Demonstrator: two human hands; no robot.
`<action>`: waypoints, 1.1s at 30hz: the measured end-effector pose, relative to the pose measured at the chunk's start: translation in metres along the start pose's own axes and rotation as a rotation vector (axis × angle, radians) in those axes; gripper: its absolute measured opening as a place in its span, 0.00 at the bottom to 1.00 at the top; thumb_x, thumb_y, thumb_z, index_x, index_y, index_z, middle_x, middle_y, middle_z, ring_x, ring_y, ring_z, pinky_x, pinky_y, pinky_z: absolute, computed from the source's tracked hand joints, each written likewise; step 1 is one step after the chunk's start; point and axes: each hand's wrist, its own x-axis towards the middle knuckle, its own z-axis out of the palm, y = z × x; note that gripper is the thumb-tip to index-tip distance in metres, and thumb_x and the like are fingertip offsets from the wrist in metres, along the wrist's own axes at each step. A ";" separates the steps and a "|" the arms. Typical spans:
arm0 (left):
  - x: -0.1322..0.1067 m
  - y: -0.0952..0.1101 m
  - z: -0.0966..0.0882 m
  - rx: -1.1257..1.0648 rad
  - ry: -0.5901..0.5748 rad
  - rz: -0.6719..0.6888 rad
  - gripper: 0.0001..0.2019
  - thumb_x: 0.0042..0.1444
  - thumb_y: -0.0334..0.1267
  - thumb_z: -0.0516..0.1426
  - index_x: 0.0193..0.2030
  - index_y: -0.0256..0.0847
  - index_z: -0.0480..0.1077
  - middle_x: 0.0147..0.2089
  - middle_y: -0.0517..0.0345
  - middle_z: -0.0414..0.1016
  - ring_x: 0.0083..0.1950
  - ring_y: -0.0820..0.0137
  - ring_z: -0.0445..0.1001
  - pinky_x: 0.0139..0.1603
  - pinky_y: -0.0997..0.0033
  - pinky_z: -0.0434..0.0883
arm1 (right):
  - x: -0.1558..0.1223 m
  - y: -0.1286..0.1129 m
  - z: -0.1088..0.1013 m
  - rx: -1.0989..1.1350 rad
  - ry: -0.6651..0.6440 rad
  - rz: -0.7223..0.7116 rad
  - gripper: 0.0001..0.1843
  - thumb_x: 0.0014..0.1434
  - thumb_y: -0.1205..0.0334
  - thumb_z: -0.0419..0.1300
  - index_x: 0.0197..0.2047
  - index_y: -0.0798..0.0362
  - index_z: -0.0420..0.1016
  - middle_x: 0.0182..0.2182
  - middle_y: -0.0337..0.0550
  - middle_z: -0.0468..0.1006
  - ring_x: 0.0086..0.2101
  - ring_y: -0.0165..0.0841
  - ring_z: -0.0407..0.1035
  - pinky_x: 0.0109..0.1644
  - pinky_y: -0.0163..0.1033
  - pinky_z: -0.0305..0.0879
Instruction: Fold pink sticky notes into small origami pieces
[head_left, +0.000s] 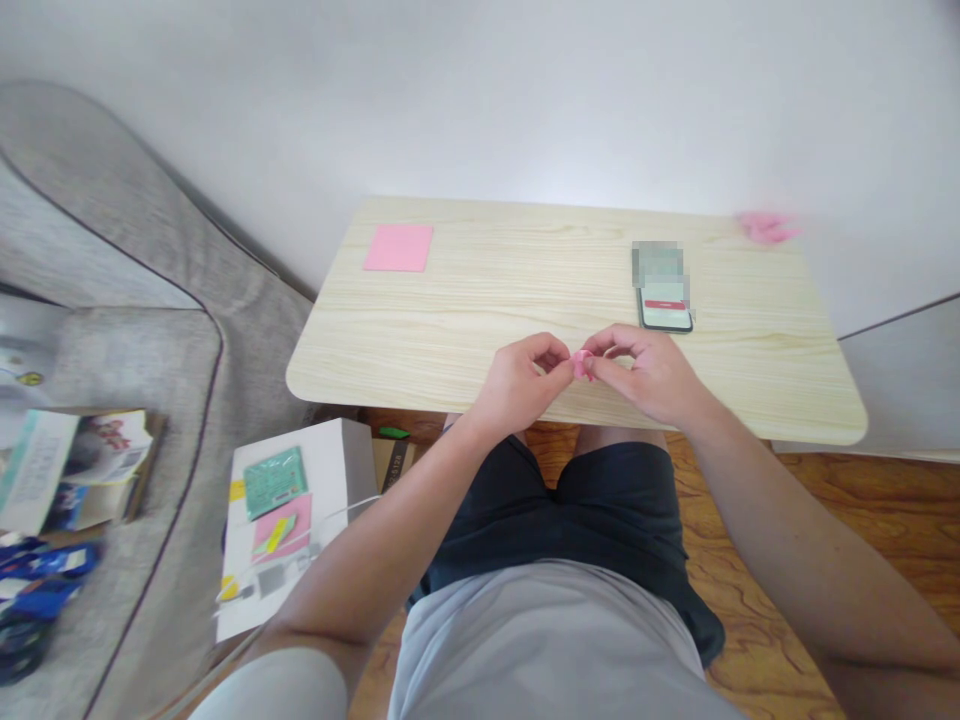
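Note:
Between my two hands, just over the front part of the table, is a small folded piece of pink paper (pixel 582 364). My left hand (pixel 529 378) pinches its left side between thumb and forefinger. From the right, my right hand (pixel 643 372) grips it with thumb and fingertips. Much of the paper is covered by the fingers, so its exact shape cannot be made out. A flat stack of square pink paper (pixel 399 248) lies at the table's back left. Several folded pink paper pieces (pixel 769 227) are heaped at the back right corner.
On the wooden table (pixel 510 290), a phone (pixel 666 300) with a lit screen lies beyond my right hand. Left of my legs stands a white box (pixel 322 455) carrying a green packet (pixel 276 482) and pink paper. A grey sofa (pixel 150 360) with boxes on it is further left.

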 end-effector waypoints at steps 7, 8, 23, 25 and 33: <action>0.001 0.000 -0.002 0.019 -0.039 0.003 0.11 0.61 0.44 0.60 0.35 0.38 0.76 0.32 0.60 0.77 0.33 0.74 0.70 0.34 0.74 0.66 | -0.001 0.002 -0.001 -0.099 -0.017 -0.041 0.07 0.65 0.57 0.63 0.38 0.50 0.80 0.35 0.41 0.84 0.36 0.36 0.76 0.44 0.43 0.68; 0.002 0.000 -0.003 0.025 -0.047 0.003 0.11 0.61 0.44 0.60 0.35 0.38 0.76 0.32 0.60 0.77 0.33 0.74 0.69 0.34 0.74 0.66 | -0.001 0.002 -0.002 -0.128 -0.022 -0.053 0.07 0.65 0.57 0.63 0.38 0.50 0.81 0.35 0.41 0.84 0.37 0.36 0.76 0.45 0.43 0.68; 0.003 0.002 -0.005 0.045 -0.114 -0.022 0.11 0.60 0.45 0.60 0.35 0.38 0.77 0.31 0.60 0.76 0.31 0.74 0.69 0.32 0.73 0.64 | -0.006 0.000 0.004 -0.180 -0.016 -0.073 0.06 0.63 0.61 0.62 0.36 0.49 0.81 0.33 0.39 0.84 0.34 0.35 0.76 0.40 0.39 0.67; 0.003 0.004 -0.006 0.041 -0.128 -0.026 0.11 0.59 0.45 0.60 0.35 0.38 0.77 0.31 0.60 0.76 0.31 0.74 0.68 0.31 0.74 0.64 | -0.006 0.000 0.003 -0.161 -0.032 -0.067 0.07 0.64 0.60 0.62 0.37 0.49 0.82 0.33 0.40 0.84 0.34 0.35 0.76 0.39 0.39 0.67; 0.005 0.005 -0.008 0.051 -0.139 -0.030 0.09 0.58 0.41 0.60 0.34 0.39 0.78 0.32 0.60 0.76 0.33 0.73 0.70 0.34 0.71 0.65 | -0.005 -0.005 -0.001 -0.179 -0.070 -0.092 0.08 0.63 0.61 0.62 0.35 0.48 0.82 0.33 0.40 0.85 0.33 0.35 0.77 0.39 0.40 0.69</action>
